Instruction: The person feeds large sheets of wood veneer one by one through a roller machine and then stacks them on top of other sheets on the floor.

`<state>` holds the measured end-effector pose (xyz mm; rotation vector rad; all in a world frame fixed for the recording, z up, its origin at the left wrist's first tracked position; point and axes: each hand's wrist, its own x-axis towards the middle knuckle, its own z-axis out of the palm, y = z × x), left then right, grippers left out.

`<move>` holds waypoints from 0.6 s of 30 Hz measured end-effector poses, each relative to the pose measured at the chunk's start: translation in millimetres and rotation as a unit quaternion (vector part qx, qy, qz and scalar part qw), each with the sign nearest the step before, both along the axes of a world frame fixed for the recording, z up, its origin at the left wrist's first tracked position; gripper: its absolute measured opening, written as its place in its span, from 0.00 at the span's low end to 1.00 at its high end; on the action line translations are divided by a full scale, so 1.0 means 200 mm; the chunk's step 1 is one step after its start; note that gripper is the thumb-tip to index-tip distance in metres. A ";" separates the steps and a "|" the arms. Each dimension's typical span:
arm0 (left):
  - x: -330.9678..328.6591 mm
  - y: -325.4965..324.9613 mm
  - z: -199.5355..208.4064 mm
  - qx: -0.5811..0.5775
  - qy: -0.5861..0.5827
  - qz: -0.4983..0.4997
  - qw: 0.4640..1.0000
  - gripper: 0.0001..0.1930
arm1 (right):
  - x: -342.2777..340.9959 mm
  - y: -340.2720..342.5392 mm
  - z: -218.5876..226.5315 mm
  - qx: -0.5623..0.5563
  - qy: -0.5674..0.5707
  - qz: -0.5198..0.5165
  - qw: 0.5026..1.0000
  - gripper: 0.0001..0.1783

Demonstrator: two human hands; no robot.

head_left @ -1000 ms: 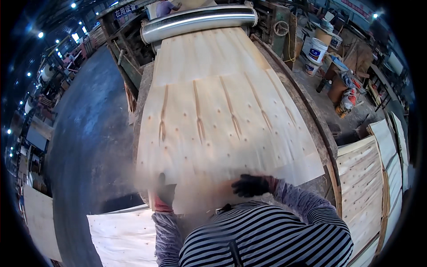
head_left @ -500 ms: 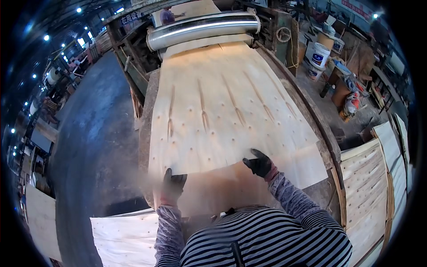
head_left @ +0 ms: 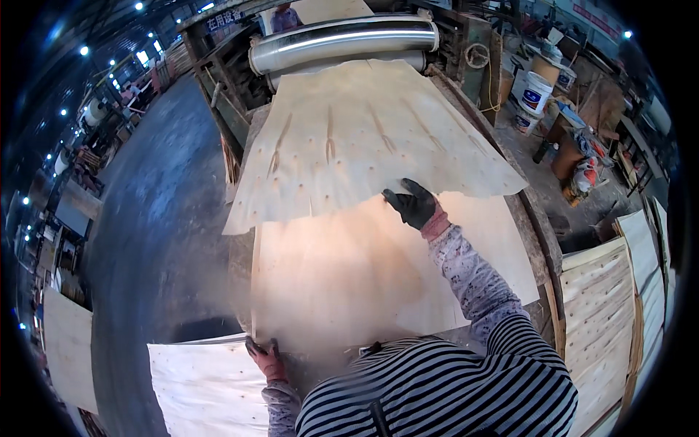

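A pale wood veneer sheet (head_left: 342,164) with long cracks and dark knots stretches toward a shiny metal roller (head_left: 349,45). Its near edge is wavy and lifted over another veneer sheet (head_left: 328,277) beneath. My right hand (head_left: 415,205), in a black glove with a reddish cuff, is at that near edge, fingers spread and apart; whether they touch the sheet is hard to tell. Down at the lower left, my left hand (head_left: 266,358) is beside the corner of a veneer stack (head_left: 200,386), its gloved fingers apart. Contact with the stack's edge is unclear.
Veneer stacks (head_left: 601,313) stand at the right. White buckets (head_left: 535,95) and a brown box (head_left: 566,156) are beyond them. A concrete floor aisle (head_left: 156,197) runs along the left. Another person (head_left: 285,18) is behind the roller.
The knotted sheet has moved away toward the roller, uncovering more of the sheet below. My right hand went forward with its edge; my left hand left it and dropped to the lower-left stack.
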<state>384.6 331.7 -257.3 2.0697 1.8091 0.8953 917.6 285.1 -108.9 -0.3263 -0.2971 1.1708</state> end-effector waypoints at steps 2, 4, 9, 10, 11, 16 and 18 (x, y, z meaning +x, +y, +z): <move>-0.08 -0.04 -0.13 -0.212 -0.552 0.020 0.806 0.34 | 0.00 0.07 0.05 -0.002 0.033 0.027 0.999 0.08; -0.02 -0.08 -0.05 -0.242 -0.548 0.003 0.801 0.32 | 0.06 0.11 0.04 0.012 0.015 0.039 0.999 0.05; 0.02 -0.12 0.26 -0.271 -0.589 -0.051 0.760 0.17 | 0.14 0.32 0.03 -0.028 -0.077 -0.032 0.996 0.02; 0.06 -0.12 0.32 -0.258 -0.656 -0.064 0.707 0.16 | 0.21 0.38 -0.03 -0.031 -0.236 -0.100 0.966 0.04; 0.00 -0.14 0.31 -0.244 -0.686 -0.010 0.686 0.16 | 0.21 0.45 0.00 -0.053 -0.161 -0.095 0.981 0.07; 0.11 -0.20 0.53 -0.262 -0.651 -0.100 0.706 0.16 | 0.48 0.49 -0.12 -0.012 0.212 0.112 0.971 0.15; -0.01 -0.11 0.42 -0.102 -0.309 -0.195 0.925 0.15 | 0.44 0.41 -0.20 -0.084 0.178 0.105 0.975 0.16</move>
